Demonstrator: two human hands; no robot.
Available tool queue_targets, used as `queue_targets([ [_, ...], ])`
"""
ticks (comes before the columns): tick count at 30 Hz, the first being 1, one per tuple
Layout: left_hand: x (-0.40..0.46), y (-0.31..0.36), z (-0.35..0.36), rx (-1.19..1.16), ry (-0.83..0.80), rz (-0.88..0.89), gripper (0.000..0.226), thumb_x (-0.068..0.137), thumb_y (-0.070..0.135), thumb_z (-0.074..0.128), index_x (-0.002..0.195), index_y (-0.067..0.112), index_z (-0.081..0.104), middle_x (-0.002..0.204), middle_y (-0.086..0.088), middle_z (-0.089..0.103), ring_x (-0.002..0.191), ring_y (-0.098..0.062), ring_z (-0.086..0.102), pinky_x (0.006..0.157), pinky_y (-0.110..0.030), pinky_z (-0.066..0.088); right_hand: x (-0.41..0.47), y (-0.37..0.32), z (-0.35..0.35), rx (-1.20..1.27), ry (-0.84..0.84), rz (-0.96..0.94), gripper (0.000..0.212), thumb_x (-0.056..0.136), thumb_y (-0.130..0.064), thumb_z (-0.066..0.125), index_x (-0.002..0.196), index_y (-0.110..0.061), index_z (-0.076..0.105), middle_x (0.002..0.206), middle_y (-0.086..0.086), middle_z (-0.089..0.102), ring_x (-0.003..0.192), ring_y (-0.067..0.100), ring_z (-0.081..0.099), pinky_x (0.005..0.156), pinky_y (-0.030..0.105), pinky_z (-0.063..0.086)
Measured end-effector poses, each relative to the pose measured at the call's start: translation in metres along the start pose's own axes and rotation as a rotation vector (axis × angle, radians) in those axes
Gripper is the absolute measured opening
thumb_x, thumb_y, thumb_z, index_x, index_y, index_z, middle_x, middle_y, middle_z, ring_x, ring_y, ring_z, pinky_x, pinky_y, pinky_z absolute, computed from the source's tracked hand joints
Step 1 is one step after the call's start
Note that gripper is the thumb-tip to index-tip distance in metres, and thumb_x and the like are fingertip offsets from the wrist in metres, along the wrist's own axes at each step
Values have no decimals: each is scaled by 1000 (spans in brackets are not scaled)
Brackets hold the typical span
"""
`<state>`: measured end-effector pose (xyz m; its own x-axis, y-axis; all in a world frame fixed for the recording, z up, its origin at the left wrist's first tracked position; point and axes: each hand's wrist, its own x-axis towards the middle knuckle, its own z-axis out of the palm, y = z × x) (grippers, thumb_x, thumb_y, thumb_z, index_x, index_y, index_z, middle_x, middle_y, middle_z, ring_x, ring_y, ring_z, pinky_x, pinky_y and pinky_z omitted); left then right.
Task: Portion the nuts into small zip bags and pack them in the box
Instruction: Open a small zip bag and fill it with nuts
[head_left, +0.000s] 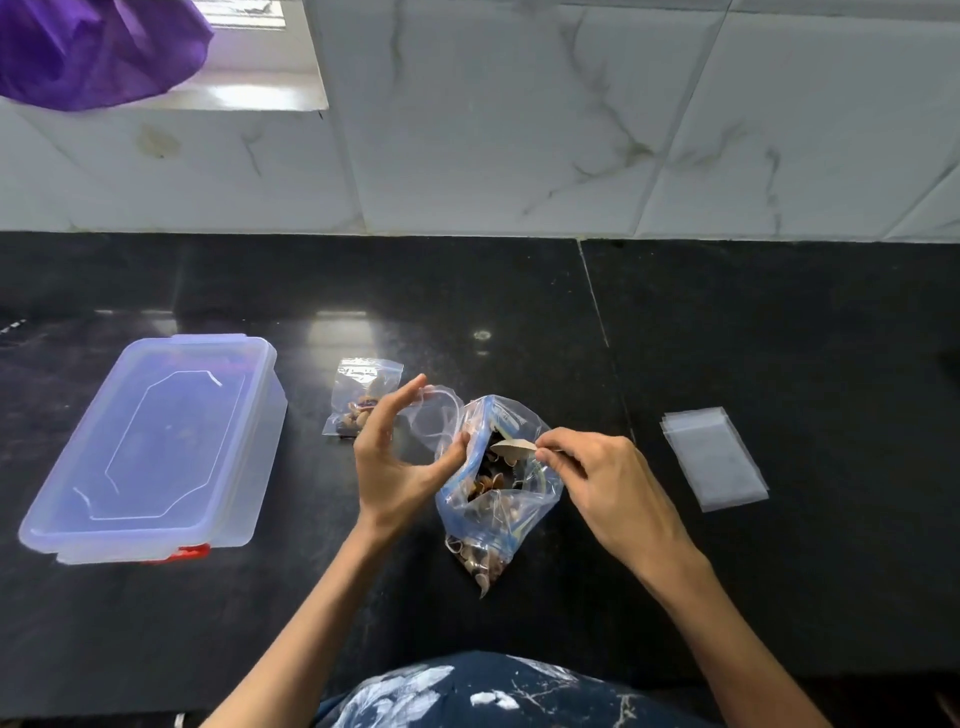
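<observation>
A large blue-edged zip bag (524, 506) of mixed nuts lies open on the black counter (779, 338) in front of me. My right hand (608, 483) pinches the handle of a small pale spoon (511, 448), whose bowl sits in the big bag's mouth. My left hand (389, 467) holds a small clear zip bag (434, 415) between thumb and fingers, right beside the big bag's opening. Behind my left hand lies a filled small bag (363, 389) with nuts inside. The translucent plastic box (156, 447) stands at the left with its lid on.
A stack of empty small clear bags (714, 457) lies flat to the right of my right hand. A tiled wall runs along the back of the counter. A purple cloth (93, 47) hangs at the top left near a window.
</observation>
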<state>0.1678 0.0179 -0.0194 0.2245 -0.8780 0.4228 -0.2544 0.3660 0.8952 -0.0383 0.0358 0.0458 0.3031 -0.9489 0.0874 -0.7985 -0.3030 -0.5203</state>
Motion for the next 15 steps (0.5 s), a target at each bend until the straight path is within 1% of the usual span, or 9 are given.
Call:
queue_targets([
  [1, -6, -3, 3, 5, 24, 11, 65, 67, 30, 79, 121, 1, 56, 116, 22, 61, 107, -14, 62, 95, -25, 46, -1, -1, 0, 4, -11, -2, 19, 95, -30, 51, 104, -21, 66, 89, -6, 67, 79, 7, 62, 69, 31, 54],
  [3, -14, -7, 9, 5, 66, 20, 65, 69, 28, 78, 121, -2, 55, 115, 5, 63, 104, -22, 63, 94, -32, 48, -2, -3, -1, 6, -42, -11, 19, 95, -30, 51, 103, -20, 65, 89, -6, 67, 80, 7, 62, 70, 30, 54],
  [5, -18, -8, 14, 8, 93, 19, 62, 71, 26, 78, 122, 0, 53, 110, -9, 63, 102, -26, 63, 92, -35, 49, -3, -5, -1, -16, -72, -21, 18, 96, -29, 51, 103, -20, 65, 91, -6, 67, 81, 6, 62, 73, 28, 54],
  [7, -20, -10, 18, 18, 105, 23, 62, 72, 26, 77, 123, 3, 52, 109, -15, 63, 101, -28, 62, 92, -39, 50, -3, -8, 0, -19, -104, -13, 17, 97, -28, 50, 103, -20, 64, 92, -6, 66, 81, 5, 62, 73, 26, 54],
  [10, -23, -12, 22, 9, 129, 12, 61, 73, 28, 76, 123, 4, 51, 109, -9, 61, 102, -25, 61, 92, -39, 50, -4, -10, -3, 49, -144, 33, 16, 97, -30, 50, 99, -22, 64, 86, -8, 65, 77, 3, 62, 70, 26, 54],
  [13, -26, -9, 26, -6, 160, 6, 58, 73, 27, 75, 121, 4, 52, 108, 1, 61, 100, -12, 62, 91, -28, 49, -1, -6, -6, 81, -108, 94, 16, 96, -30, 51, 98, -22, 65, 78, -11, 63, 73, 2, 61, 67, 22, 53],
  [15, -26, -9, 27, -15, 172, 0, 57, 72, 25, 75, 120, 4, 52, 107, 5, 61, 98, -7, 61, 90, -22, 47, 2, -6, -6, 73, -85, 104, 18, 96, -30, 51, 100, -21, 66, 78, -12, 62, 73, 2, 60, 68, 23, 52],
])
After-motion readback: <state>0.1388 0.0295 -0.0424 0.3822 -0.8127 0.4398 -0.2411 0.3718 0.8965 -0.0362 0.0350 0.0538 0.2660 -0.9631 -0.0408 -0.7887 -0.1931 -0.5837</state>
